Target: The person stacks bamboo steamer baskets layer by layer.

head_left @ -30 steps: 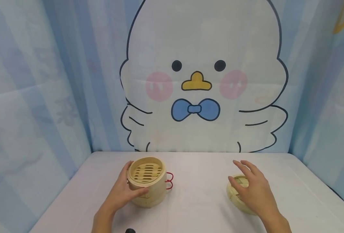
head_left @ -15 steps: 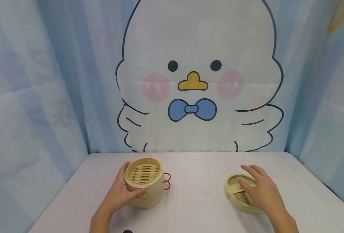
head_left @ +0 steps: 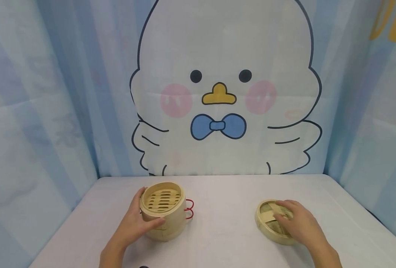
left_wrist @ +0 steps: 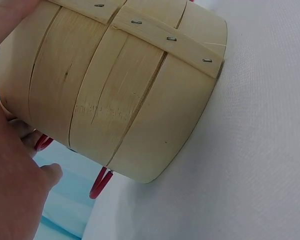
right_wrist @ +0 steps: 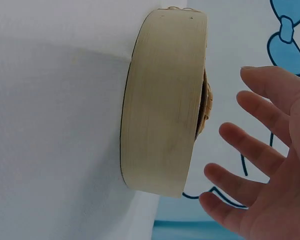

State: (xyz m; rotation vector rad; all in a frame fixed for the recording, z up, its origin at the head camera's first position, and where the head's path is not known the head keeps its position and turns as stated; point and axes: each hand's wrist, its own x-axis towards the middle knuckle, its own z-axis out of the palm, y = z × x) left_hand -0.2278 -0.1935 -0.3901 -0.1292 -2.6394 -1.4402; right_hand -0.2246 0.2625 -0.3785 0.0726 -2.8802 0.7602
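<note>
The round, pale bamboo lid lies flat at the scene's right, below and slightly left of the right hand, with no long axis. At left, the left hand grips the tall, pale bamboo steamer stack. The head view overlaps right hand and lid; the right wrist view shows spread fingers apart from it

Lid — part-hidden; black object — cropped

A: Tabletop, left half?
B: Steamer, toward the left edge; left hand around it.
A: Right half?
B: Lid, toward the right edge; right hand above it. Curtain behind the far edge.
</note>
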